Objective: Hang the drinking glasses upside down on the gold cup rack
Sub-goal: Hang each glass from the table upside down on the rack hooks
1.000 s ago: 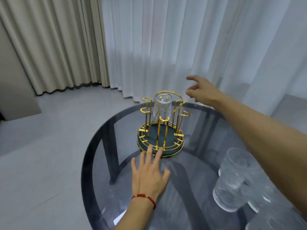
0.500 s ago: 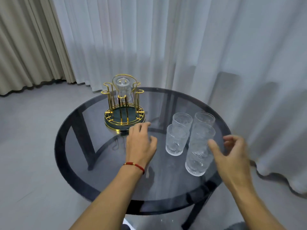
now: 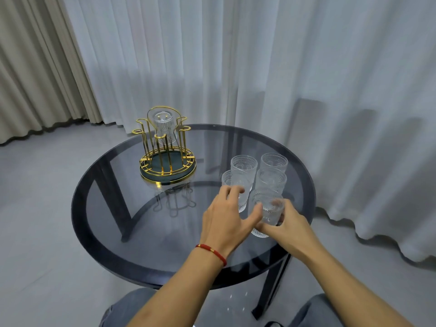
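The gold cup rack [image 3: 168, 161] with a dark green base stands at the back left of the round glass table [image 3: 113, 208]. One clear glass [image 3: 164, 127] hangs upside down on a far prong. Several ribbed drinking glasses stand upright in a cluster at the right. My right hand [image 3: 289, 226] is wrapped around the nearest glass [image 3: 267, 208], which still rests on the table. My left hand [image 3: 227, 217], with a red bracelet on the wrist, has spread fingers; its fingertips touch the front-left glass [image 3: 237, 187] and its thumb lies against the nearest glass.
Sheer white curtains [image 3: 259, 67] hang close behind and right of the table; beige drapes [image 3: 35, 67] are at the left. The table's near rim [image 3: 165, 277] lies just above my knees [image 3: 127, 308]. Grey floor surrounds the table.
My right hand came back from beyond the rack to the glass cluster and closed on the nearest glass. My left hand left the rack's base and moved right to the glasses. The view pulled back.
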